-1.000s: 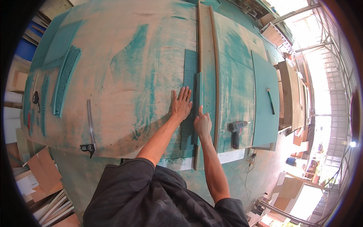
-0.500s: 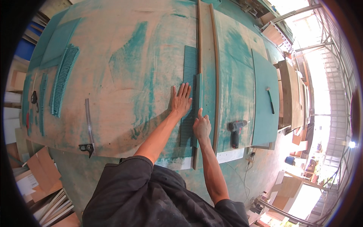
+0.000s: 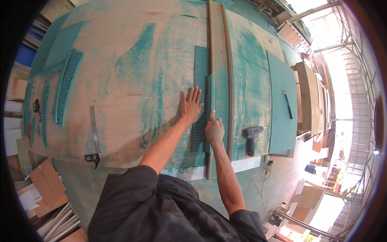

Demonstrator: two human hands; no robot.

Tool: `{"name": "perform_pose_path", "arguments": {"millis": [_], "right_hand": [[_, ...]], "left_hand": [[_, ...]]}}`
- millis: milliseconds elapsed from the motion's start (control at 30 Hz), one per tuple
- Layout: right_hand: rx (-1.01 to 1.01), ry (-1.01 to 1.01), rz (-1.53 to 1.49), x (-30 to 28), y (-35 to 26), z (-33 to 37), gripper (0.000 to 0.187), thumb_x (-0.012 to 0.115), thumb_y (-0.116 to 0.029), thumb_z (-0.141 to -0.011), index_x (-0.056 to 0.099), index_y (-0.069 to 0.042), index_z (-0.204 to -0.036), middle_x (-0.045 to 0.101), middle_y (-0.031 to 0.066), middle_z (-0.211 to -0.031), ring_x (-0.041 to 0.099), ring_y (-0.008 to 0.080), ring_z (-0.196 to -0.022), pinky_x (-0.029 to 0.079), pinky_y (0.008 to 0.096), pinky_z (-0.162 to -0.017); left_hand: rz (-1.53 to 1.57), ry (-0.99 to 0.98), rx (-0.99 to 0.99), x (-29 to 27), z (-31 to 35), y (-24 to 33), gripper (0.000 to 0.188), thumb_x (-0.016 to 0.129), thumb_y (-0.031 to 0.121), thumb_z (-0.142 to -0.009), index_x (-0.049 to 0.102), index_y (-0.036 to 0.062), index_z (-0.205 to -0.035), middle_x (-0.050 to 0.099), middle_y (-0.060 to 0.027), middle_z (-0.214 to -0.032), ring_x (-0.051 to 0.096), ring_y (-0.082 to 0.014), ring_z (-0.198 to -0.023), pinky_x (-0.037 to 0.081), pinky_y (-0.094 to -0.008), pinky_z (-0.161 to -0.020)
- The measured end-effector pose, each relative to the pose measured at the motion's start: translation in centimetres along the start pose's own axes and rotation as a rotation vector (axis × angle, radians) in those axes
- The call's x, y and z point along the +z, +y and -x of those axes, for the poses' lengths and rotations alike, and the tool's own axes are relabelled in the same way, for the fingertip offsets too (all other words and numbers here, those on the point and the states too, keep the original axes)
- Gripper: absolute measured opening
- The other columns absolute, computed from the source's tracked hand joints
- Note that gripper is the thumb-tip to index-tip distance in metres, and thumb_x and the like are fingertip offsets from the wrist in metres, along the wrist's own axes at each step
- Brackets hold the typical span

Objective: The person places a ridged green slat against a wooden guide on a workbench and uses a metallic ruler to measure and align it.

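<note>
My left hand (image 3: 191, 107) lies flat with fingers spread on a narrow, ribbed teal panel (image 3: 201, 64), its many small ribs running crosswise. Against the panel's right side runs a long, smooth teal strip (image 3: 211, 90), set along a wooden rail (image 3: 210, 36). On this strip my right hand (image 3: 215, 129) is closed, index finger stretched forward along it and the other fingers curled. The underside of the right hand's grip is hidden.
On the large teal-stained worktable (image 3: 100, 80) lie a combination square (image 3: 95, 137), bundles of ribbed teal strips (image 3: 67, 88) and a cordless drill (image 3: 251, 139). A hammer (image 3: 288, 105) rests on a teal board (image 3: 282, 80) at right. A second wooden rail (image 3: 228, 80) runs alongside.
Both hands have shifted slightly away from me. The ribbed panel and the teal strip have slid a little in the same direction along the rail.
</note>
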State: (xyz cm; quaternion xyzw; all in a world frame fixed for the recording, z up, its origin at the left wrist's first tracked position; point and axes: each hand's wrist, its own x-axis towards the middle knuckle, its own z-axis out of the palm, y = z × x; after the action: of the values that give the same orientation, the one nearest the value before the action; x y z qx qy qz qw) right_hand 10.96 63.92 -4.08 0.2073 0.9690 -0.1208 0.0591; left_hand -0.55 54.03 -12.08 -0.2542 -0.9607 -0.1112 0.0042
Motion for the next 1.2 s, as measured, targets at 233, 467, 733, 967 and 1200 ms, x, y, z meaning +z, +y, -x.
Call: {"name": "perform_pose_path", "arguments": {"millis": [233, 467, 733, 967, 1200], "right_hand": [[0.018, 0.008, -0.023, 0.0, 0.1, 0.2, 0.063, 0.066, -0.011, -0.095, 0.048, -0.009, -0.154, 0.062, 0.0230, -0.104, 0.069, 0.0406, -0.091, 0.056, 0.0486, -0.075], [0.036, -0.032, -0.019, -0.8, -0.1, 0.6, 0.064, 0.067, -0.007, -0.091, 0.048, -0.009, -0.152, 0.063, 0.0234, -0.102, 0.070, 0.0415, -0.090, 0.058, 0.0494, -0.073], [0.023, -0.025, -0.028, -0.3, 0.6, 2.0, 0.065, 0.067, -0.006, -0.091, 0.048, -0.009, -0.153, 0.063, 0.0231, -0.099, 0.069, 0.0416, -0.087, 0.057, 0.0492, -0.071], [-0.014, 0.002, -0.034, -0.2, 0.4, 0.6, 0.062, 0.066, -0.006, -0.092, 0.049, -0.007, -0.151, 0.062, 0.0233, -0.098, 0.069, 0.0419, -0.084, 0.057, 0.0489, -0.070], [-0.021, -0.011, 0.013, -0.6, -0.3, -1.9, 0.063, 0.065, -0.009, -0.094, 0.047, -0.006, -0.154, 0.064, 0.0244, -0.101, 0.070, 0.0408, -0.088, 0.057, 0.0480, -0.073]], "left_hand": [[0.048, -0.096, 0.002, -0.5, 7.0, 2.6, 0.068, 0.033, 0.042, -0.110, 0.020, 0.0060, -0.167, 0.010, -0.0097, -0.176, 0.008, -0.0265, -0.162, 0.008, -0.0608, -0.128], [-0.017, -0.069, -0.020, -0.8, 7.0, 3.0, 0.067, 0.032, 0.039, -0.110, 0.018, 0.0059, -0.167, 0.011, -0.0090, -0.176, 0.012, -0.0263, -0.162, 0.011, -0.0629, -0.127], [-0.002, -0.115, -0.024, -0.9, 6.6, 3.0, 0.068, 0.031, 0.039, -0.111, 0.015, 0.0066, -0.168, 0.009, -0.0084, -0.176, 0.009, -0.0270, -0.162, 0.010, -0.0614, -0.128], [-0.047, -0.055, -0.027, -0.4, 5.4, 2.4, 0.067, 0.032, 0.041, -0.111, 0.019, 0.0078, -0.168, 0.011, -0.0072, -0.176, 0.011, -0.0270, -0.162, 0.012, -0.0622, -0.127], [-0.063, -0.044, -0.044, -0.5, 3.1, 1.8, 0.066, 0.032, 0.041, -0.111, 0.020, 0.0083, -0.167, 0.013, -0.0061, -0.176, 0.013, -0.0256, -0.161, 0.013, -0.0646, -0.125]]}}
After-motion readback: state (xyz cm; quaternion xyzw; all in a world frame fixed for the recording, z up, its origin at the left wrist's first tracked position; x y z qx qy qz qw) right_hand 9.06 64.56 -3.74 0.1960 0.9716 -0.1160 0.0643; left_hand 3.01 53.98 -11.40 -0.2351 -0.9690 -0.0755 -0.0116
